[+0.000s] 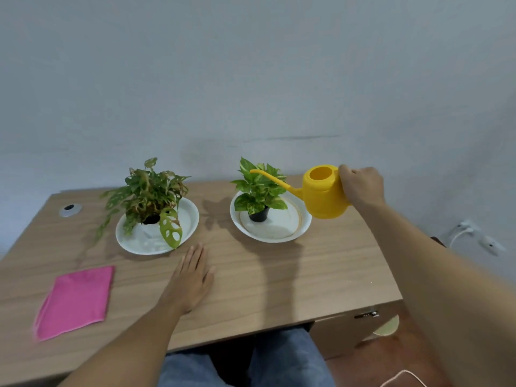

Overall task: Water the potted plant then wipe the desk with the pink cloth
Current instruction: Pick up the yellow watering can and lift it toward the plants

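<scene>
Two steps remain: the right hand (360, 188), clenched on the yellow plastic watering can (324, 194), aims at the small green potted plant (258, 191); no water shows. The left hand (192, 277) lies spread flat on the wooden surface (279, 275); the folded pink cloth (75, 301) lies untouched.

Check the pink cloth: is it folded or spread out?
Folded. The pink cloth lies flat on the desk with a layered edge showing along its lower left side; neither hand touches it.

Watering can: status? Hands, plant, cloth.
Right hand grips can, spout over right plant. Left hand flat on desk, empty. Cloth untouched, folded. Nothing in the way.
</scene>
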`<state>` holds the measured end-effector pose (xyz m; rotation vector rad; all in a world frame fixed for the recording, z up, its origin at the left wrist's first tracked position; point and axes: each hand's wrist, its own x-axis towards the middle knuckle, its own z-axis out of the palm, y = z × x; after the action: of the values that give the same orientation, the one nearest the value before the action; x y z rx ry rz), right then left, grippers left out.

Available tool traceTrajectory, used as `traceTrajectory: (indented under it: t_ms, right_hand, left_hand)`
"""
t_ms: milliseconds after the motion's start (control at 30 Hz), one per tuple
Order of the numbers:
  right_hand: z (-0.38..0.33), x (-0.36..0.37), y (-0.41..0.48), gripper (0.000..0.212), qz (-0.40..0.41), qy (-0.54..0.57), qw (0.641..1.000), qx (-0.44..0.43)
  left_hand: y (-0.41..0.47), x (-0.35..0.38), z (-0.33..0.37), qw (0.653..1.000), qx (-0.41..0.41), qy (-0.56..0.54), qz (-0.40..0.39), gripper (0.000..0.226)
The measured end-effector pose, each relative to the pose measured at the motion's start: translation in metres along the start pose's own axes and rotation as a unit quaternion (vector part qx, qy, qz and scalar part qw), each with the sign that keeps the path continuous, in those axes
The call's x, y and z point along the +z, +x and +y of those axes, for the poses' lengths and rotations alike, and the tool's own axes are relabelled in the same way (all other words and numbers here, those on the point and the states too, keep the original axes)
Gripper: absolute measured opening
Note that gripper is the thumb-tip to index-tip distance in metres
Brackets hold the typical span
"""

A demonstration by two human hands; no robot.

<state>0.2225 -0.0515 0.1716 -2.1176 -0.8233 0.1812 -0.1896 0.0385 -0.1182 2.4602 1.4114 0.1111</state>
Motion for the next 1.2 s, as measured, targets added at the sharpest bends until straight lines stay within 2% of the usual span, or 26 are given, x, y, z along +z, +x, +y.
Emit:
traceTrajectory:
  t_ms: [167,333,700,900,1200]
  right_hand:
    - [-0.016,-0.007,0.005,0.046,0.007,0.002,1.000,-0.016]
    - [-0.029,-0.013,0.013,0.044,0.017,0.001,1.000,-0.017]
    - [-0.047,-0.012,0.016,0.037,0.007,0.003,1.000,-0.019]
    - [-0.042,-0.021,0.012,0.048,-0.011,-0.001,0.999,-0.040]
    - [-0.019,-0.050,0.014,0.049,-0.006,-0.043,0.998,-0.053]
  left_hand:
    - [-0.004,0.006,0.001,0.999,-0.003,0.023,0.032,0.077]
    - [-0.005,0.010,0.000,0.999,-0.002,0.026,0.039,0.084]
    - [-0.007,0.012,0.000,0.998,-0.007,0.040,0.048,0.082]
    - [-0.007,0.010,0.000,0.998,-0.011,0.040,0.038,0.083]
    - [-0.007,0.009,0.001,0.999,-0.006,0.038,0.036,0.085]
